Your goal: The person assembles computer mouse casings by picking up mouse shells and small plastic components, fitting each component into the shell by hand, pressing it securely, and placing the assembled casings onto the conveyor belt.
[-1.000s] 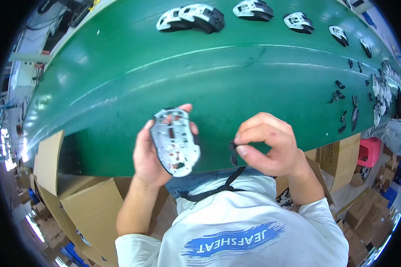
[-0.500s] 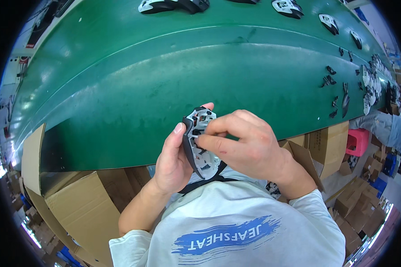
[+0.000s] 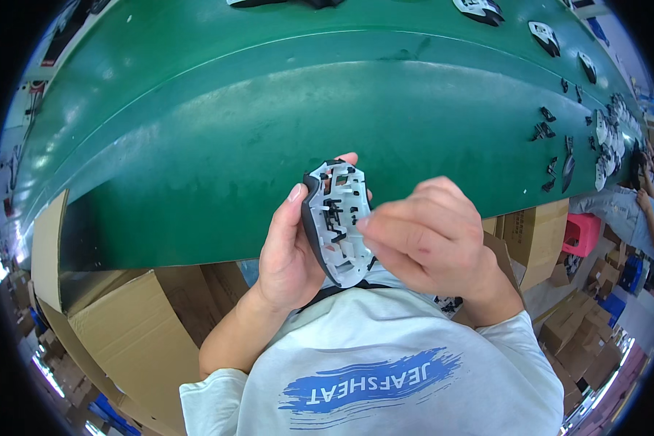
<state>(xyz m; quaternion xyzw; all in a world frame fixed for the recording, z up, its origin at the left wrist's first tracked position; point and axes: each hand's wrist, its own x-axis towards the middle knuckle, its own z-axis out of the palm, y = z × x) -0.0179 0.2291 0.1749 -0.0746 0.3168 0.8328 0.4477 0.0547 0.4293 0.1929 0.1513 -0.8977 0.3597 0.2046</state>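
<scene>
My left hand (image 3: 286, 256) is closed around a computer mouse shell (image 3: 350, 263), thumb along its black side, fingers behind it. The shell's white hollow inside faces up, showing posts and slots. A thin black plastic piece (image 3: 333, 219) lies in the middle of it. My right hand (image 3: 436, 236) is pinched at the shell's right edge, thumb and forefinger together. Whether a small part sits in that pinch is hidden, and its fingertips are slightly blurred.
The green bench (image 3: 218, 174) carries white-and-black mouse shells (image 3: 543, 38) at the far side. Small black parts (image 3: 542, 131) and a pile of white shells (image 3: 609, 145) lie at right. Open cardboard boxes (image 3: 127, 320) stand below its edge. Another person (image 3: 625, 214) sits at far right.
My right hand has drawn back rightward from inside the shell to its edge. The shell has turned to show more of its inside, and the black piece within is now visible.
</scene>
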